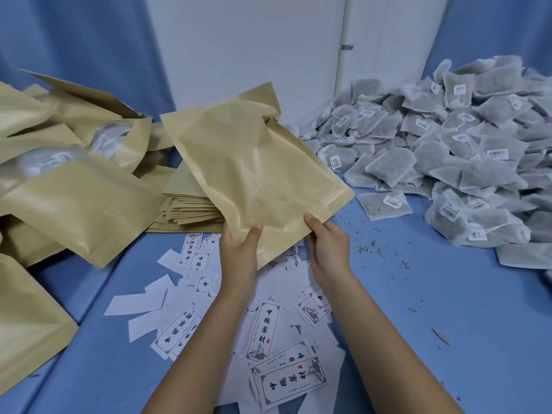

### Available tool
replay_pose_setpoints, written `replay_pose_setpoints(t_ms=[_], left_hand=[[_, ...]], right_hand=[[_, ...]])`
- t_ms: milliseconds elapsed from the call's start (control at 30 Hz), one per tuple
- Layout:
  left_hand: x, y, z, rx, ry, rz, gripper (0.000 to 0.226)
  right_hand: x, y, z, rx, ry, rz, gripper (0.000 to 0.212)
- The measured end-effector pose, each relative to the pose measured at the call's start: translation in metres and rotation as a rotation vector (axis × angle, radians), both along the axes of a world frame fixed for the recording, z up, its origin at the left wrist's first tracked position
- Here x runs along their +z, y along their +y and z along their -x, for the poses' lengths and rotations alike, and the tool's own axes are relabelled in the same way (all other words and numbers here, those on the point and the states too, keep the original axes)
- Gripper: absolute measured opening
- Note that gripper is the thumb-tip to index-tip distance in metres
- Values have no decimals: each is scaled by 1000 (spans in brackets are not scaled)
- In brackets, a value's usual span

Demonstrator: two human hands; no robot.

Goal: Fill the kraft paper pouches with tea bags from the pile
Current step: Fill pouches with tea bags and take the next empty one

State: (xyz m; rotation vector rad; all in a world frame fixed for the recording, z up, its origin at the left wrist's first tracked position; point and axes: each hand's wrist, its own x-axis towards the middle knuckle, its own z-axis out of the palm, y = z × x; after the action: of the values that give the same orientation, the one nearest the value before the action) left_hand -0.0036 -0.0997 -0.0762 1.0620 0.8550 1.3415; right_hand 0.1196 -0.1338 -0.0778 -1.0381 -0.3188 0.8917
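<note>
Kraft paper pouch [254, 174] is held up over the blue table [418, 309], both hands on its near edge: left hand [240, 253] with the thumb curled on top, right hand [328, 245] pinching the corner. Tea bag pile [442, 150] sits off to the right, well apart. Flat pouch stack [185, 204] lies behind, filled pouches [74, 186] to the left, printed labels [263, 333] scattered underneath.

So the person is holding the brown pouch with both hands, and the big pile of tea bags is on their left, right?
Not quite. The left hand and right hand do hold the brown pouch, but the pile of tea bags lies on their right, as the head view shows.
</note>
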Motion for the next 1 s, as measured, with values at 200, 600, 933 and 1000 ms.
replay_pose_setpoints(t_ms=[200,600,933,1000], left_hand=[[2,-5,-3,1,16,-31,38],[-2,-1,-2,-36,18,2,38],[-3,1,1,-40,25,55,37],[-3,1,1,-29,13,31,36]], right_hand=[[3,-4,-7,-28,-3,30,6],[3,-2,-14,-42,111,-84,2],[1,-3,-21,-95,-14,-13,14],[2,-3,-21,-89,-8,-36,25]])
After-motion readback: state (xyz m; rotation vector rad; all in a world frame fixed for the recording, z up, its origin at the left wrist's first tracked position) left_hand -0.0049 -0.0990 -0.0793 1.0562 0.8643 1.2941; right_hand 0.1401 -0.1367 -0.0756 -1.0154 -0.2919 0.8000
